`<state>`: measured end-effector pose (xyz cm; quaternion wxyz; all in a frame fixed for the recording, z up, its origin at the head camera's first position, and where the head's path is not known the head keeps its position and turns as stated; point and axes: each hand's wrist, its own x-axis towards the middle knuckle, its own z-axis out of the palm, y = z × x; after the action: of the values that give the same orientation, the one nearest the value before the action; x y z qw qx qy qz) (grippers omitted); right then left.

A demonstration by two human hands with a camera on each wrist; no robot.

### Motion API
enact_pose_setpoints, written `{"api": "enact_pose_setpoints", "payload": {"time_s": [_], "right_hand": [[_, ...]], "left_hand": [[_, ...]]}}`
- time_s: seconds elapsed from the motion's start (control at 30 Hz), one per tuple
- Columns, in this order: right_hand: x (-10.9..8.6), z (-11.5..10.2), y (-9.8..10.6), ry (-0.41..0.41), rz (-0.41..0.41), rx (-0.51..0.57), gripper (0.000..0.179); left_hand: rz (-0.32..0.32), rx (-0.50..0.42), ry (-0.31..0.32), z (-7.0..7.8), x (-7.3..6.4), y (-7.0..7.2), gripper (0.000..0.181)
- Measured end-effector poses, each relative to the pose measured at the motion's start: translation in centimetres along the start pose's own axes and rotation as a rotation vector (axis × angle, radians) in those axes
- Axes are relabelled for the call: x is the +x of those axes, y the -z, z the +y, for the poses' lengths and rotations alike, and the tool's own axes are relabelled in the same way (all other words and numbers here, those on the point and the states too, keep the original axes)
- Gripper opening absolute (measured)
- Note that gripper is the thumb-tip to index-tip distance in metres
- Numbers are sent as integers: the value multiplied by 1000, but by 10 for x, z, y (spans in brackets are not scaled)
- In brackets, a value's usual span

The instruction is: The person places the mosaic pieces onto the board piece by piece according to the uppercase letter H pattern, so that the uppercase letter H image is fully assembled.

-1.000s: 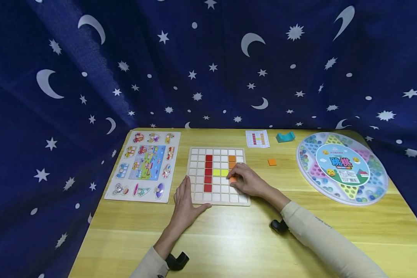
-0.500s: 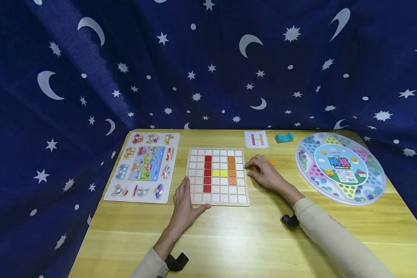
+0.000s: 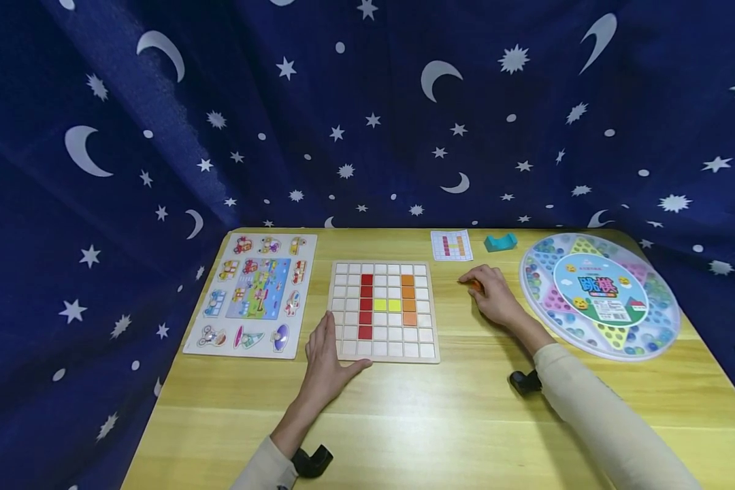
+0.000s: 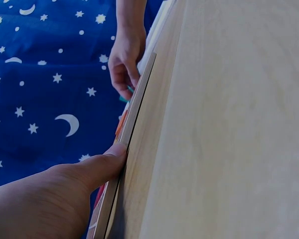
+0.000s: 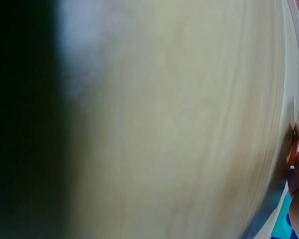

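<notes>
A wooden grid board (image 3: 384,361) lies mid-table. On it stand a column of red tiles (image 3: 365,305), two yellow tiles (image 3: 387,305) and a column of orange tiles (image 3: 407,294). My left hand (image 3: 324,361) rests against the board's front left corner, fingers straight along the left side, thumb (image 4: 102,167) against the front edge. To the right of the board, my right hand (image 3: 496,297) pinches a loose orange tile (image 3: 476,286) between thumb and fingers. The right wrist view shows that tile (image 5: 293,149) tilted up on edge, partly hidden by fingers.
A small pattern card (image 3: 451,246) and a teal curved block (image 3: 501,242) lie behind the right hand. At right is a round marble game box (image 3: 542,299). A picture puzzle board (image 3: 220,339) lies at left. A dark starry curtain (image 3: 367,102) hangs behind.
My right hand has left the lower orange tile on the board, moved right, and taken hold of the loose orange tile. The left hand stays in place.
</notes>
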<state>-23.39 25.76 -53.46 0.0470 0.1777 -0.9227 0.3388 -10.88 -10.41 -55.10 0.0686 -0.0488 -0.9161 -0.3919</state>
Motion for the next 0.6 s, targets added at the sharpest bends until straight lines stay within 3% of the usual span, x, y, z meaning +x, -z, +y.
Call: {"api": "enact_pose_setpoints", "payload": {"time_s": [0.6], "right_hand": [[-1,3,1,-3,22,11,23]], "left_hand": [[-5,4,-7,-1,0,-1,122]]}}
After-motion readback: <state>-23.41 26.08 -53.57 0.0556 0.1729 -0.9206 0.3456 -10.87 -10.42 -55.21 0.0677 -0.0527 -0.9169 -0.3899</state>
